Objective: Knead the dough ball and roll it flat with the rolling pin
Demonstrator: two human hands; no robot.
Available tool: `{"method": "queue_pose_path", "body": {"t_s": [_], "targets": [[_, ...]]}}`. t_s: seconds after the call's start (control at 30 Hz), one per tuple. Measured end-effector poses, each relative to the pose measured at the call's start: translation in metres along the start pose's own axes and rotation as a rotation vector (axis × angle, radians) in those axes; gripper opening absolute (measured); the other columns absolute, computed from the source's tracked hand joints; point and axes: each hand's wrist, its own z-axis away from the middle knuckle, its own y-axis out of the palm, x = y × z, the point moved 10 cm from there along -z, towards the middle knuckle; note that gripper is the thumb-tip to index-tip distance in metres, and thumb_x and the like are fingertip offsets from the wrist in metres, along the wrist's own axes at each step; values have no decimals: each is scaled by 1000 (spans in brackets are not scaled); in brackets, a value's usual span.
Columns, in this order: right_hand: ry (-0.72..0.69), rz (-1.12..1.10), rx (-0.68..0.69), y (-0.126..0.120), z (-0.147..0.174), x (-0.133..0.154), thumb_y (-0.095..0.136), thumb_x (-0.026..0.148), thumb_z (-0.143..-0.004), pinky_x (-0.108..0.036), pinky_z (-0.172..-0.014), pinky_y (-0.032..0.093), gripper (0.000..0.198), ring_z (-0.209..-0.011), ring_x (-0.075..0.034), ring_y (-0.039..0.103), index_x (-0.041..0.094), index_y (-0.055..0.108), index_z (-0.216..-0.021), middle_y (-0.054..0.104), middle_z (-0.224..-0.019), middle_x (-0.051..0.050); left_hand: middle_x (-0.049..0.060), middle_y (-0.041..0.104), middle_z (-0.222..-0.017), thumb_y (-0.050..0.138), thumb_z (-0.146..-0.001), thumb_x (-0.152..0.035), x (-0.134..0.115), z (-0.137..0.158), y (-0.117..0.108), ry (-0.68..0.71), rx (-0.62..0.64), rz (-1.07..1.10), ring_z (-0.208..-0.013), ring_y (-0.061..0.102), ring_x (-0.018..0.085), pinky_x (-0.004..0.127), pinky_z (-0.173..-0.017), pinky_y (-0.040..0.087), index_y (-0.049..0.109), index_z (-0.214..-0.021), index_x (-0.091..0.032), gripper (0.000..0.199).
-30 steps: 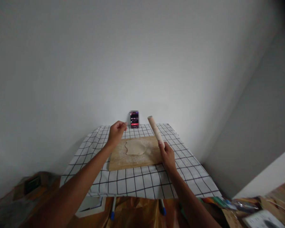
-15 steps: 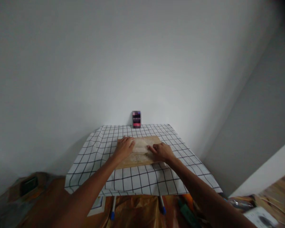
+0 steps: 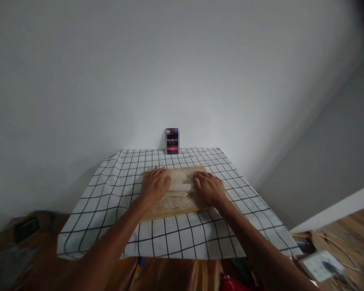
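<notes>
A flat sheet of pale dough (image 3: 177, 176) lies on a floured wooden board (image 3: 170, 211). Across it runs a raised, whitish roll, with a thin dough edge showing just below; whether the roll is folded dough or something under flour I cannot tell. My left hand (image 3: 155, 184) rests palm down on the left end, fingers stretched forward and thumb toward the middle. On the right end lies my right hand (image 3: 210, 188), palm down, its fingers slightly bent over the dough. Both hands cover the ends of the roll.
A white tablecloth with a black grid (image 3: 109, 200) covers the table. At its back edge a small dark box-like thing (image 3: 172, 141), blurred out, leans near the wall. A power strip (image 3: 321, 264) with a cable lies at lower right, a cardboard box (image 3: 26, 230) at lower left.
The view has tilted down and come closer. My right hand has turned from a pointing thumb-side pose to lying palm down, and the roll between the hands shows more plainly.
</notes>
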Motion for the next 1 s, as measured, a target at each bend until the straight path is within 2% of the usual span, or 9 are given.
{"method": "queue_pose_path", "body": {"t_s": [0.2,0.27,0.43,0.57,0.63,0.73,0.83,0.9,1.0], "targets": [[57,-25,-88,1,17,-1,38,32,-111,-28,-74,44,43,-103,-21,74,22,78,-99,82,-117,-5,8,71,-149,38,-108,-26,-18,15,-10,141,-61,49,-144,60,24,50,-137,29,71,-141,-20,47],[40,-46,-116,0,22,0,39,32,-111,-28,-78,47,44,-105,-22,74,21,80,-99,82,-120,-6,9,70,-151,37,-108,-26,-20,17,-14,143,-79,28,-146,58,24,50,-136,31,69,-144,-18,49],[0,-114,-196,-1,39,2,38,34,-112,-32,-97,53,48,-125,-24,72,24,83,-99,80,-132,-3,9,66,-155,36,-109,-28,-26,32,-17,161,-86,8,-152,53,26,54,-135,32,64,-150,-19,50],[-27,-143,-233,4,57,4,38,33,-111,-35,-112,51,46,-135,-23,68,25,83,-113,78,-138,-4,11,61,-160,39,-107,-29,-29,51,-18,111,-85,-36,-160,41,32,58,-132,35,57,-158,-19,55],[-31,-146,-232,4,60,6,38,33,-111,-36,-114,50,46,-137,-24,67,23,81,-121,76,-142,-5,13,60,-161,41,-105,-29,-32,55,-19,96,-75,-68,-161,40,34,60,-131,34,53,-160,-18,57],[-6,-114,-183,1,52,7,37,34,-112,-34,-103,55,46,-132,-24,69,25,80,-124,75,-143,-4,13,58,-163,43,-104,-27,-33,48,-18,88,-56,-100,-161,40,34,61,-133,29,52,-161,-20,59],[52,-33,-54,-2,30,5,38,36,-112,-32,-84,54,43,-110,-24,77,26,79,-117,80,-133,-6,11,54,-166,44,-104,-28,-20,25,-11,14,7,-96,-161,40,36,63,-131,30,53,-162,-23,59],[54,-1,23,-3,13,5,37,36,-112,-31,-82,51,43,-103,-24,77,24,78,-115,81,-126,-7,12,53,-167,43,-105,-32,-9,8,-2,-41,75,-78,-160,41,38,64,-129,33,53,-162,-23,59],[21,-4,63,-5,-7,5,36,34,-113,-30,-88,49,43,-112,-23,73,21,77,-118,78,-131,-10,14,52,-167,41,-107,-36,0,-10,8,-84,149,-59,-159,42,40,66,-126,36,53,-161,-22,58]]}}
